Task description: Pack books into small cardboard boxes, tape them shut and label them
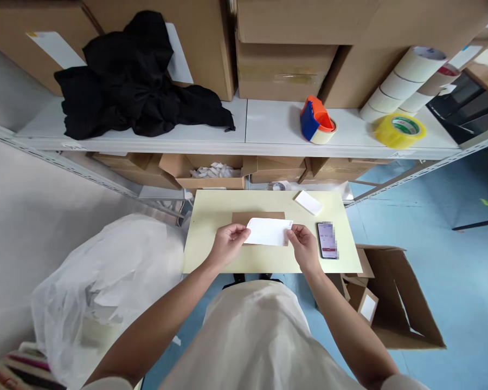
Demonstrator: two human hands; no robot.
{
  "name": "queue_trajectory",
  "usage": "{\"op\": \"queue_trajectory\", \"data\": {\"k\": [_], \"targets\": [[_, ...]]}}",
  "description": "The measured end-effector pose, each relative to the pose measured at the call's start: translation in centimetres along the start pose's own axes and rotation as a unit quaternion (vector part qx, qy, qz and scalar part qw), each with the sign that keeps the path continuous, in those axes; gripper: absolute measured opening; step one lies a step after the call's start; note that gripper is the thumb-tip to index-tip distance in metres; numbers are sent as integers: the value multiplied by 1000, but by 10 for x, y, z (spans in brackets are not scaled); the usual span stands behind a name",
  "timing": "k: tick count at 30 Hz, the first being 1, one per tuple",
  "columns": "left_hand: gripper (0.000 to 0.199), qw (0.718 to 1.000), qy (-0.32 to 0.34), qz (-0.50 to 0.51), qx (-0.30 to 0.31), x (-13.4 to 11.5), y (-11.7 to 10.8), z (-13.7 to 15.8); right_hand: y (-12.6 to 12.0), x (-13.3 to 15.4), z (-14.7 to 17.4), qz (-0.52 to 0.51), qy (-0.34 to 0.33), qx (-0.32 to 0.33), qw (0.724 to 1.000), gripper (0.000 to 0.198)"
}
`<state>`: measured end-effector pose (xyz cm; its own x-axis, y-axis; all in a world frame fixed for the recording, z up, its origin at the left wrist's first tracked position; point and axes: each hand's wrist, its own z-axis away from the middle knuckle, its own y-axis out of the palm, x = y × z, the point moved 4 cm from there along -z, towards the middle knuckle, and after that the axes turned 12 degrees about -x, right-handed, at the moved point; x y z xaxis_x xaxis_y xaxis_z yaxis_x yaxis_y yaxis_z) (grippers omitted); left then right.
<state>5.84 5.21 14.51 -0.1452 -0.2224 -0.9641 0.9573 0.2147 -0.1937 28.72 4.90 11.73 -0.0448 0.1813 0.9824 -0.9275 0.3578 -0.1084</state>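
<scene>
A blank white label (267, 232) is stretched between my two hands above the small pale yellow table. My left hand (230, 245) pinches its left end between thumb and fingers. At the other end, the thumb and fingers of my right hand (304, 246) grip the right edge. Beneath the label lies a flat brown cardboard box (258, 216), mostly covered by it. Just right of my right hand is a phone (327, 240) with its screen lit. A stack of white labels (308, 202) rests near the table's back right.
Behind the table (211, 208) stands a shelf (268, 122) bearing cartons, black cloth (134, 81), a tape dispenser (317, 120) and yellow tape (399, 131). An open carton (406, 303) with small boxes sits on the floor at right. A plastic bag (117, 271) bulges at left.
</scene>
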Motion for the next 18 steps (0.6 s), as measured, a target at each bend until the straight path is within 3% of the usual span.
{"op": "queue_trajectory", "data": {"k": [4,10,18], "targets": [[25,998,-28,-34,-32,34,-2,12,-3,-10,3,10,26,19,999,34],[24,988,20,-148,-48,70,-4,23,-2,-38,10,110,32,35,993,38],[24,973,17,-227,-48,82,3,-30,30,-48,-36,242,-41,4,969,32]]}}
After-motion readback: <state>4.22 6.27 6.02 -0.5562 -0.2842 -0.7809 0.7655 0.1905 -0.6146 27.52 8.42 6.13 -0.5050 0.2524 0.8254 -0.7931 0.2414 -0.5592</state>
